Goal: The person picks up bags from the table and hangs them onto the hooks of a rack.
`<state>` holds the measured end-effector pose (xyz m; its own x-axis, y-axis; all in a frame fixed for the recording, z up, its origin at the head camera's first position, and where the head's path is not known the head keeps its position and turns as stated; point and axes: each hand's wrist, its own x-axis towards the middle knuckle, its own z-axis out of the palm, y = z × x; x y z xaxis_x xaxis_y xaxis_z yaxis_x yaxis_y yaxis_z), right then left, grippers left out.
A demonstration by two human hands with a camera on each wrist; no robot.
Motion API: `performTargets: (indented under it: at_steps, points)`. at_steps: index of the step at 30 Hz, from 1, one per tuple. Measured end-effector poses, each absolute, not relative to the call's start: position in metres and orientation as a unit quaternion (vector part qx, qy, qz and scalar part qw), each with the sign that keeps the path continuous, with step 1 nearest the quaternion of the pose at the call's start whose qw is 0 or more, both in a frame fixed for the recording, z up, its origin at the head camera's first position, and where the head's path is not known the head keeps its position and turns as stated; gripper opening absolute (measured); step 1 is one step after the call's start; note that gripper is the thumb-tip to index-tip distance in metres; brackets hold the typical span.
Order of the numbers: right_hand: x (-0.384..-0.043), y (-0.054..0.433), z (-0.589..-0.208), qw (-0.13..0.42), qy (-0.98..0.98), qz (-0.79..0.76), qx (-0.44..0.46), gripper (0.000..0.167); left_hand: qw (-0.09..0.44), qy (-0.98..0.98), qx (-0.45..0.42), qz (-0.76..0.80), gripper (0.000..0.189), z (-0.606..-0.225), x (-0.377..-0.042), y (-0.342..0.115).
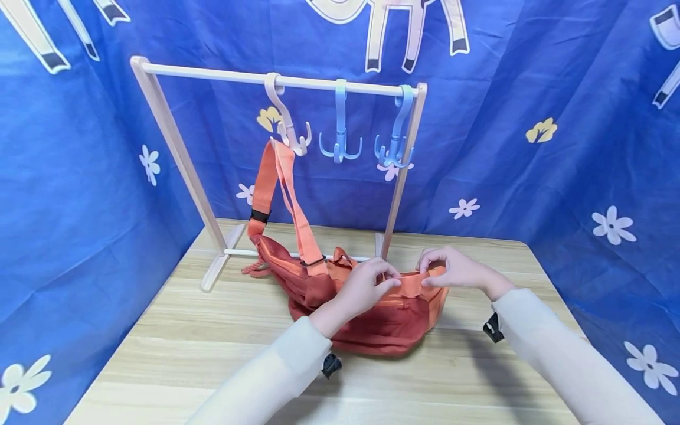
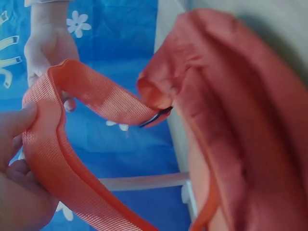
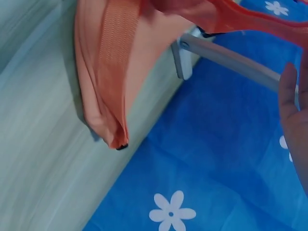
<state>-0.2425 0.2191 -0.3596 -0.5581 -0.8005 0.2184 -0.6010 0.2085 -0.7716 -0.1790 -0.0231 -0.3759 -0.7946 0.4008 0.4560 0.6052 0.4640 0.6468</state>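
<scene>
The left hand (image 1: 366, 286) clamps its fingers on the orange woven strap (image 2: 43, 139) of a red-and-orange fabric bag (image 1: 379, 330) mid-way across the pale wooden tabletop (image 1: 212, 348), the right hand (image 1: 459, 271) curving alongside, its fingers' grip unclear.

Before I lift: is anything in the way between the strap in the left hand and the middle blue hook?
Nothing visible; the right wooden post stands behind the strap, to the right of that hook.

Brightly lit head view, with pale glare on the near table (image 1: 180, 348) and a soft shadow beside the right sleeve (image 1: 563, 354). Wrist views are dimmer; the bag (image 2: 240, 120) looks blurred.
</scene>
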Motion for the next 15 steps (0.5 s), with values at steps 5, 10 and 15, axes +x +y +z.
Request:
performTargets:
  at_steps: [5,10,15]
  points:
    - [-0.245,0.228,-0.348,0.129,0.744,-0.466,-0.46,0.008,0.128,-0.845,-0.286,-0.434,0.005,-0.361,-0.182,-0.013]
    - [-0.245,0.238,-0.337,0.134,0.732,-0.475,-0.47,0.009,0.131,-0.843,-0.286,-0.437,0.006,-0.35,-0.184,-0.002]
    - [-0.246,0.249,-0.328,0.143,0.731,-0.484,-0.46,0.011,0.14,-0.839,-0.289,-0.44,0.008,-0.342,-0.188,0.009]
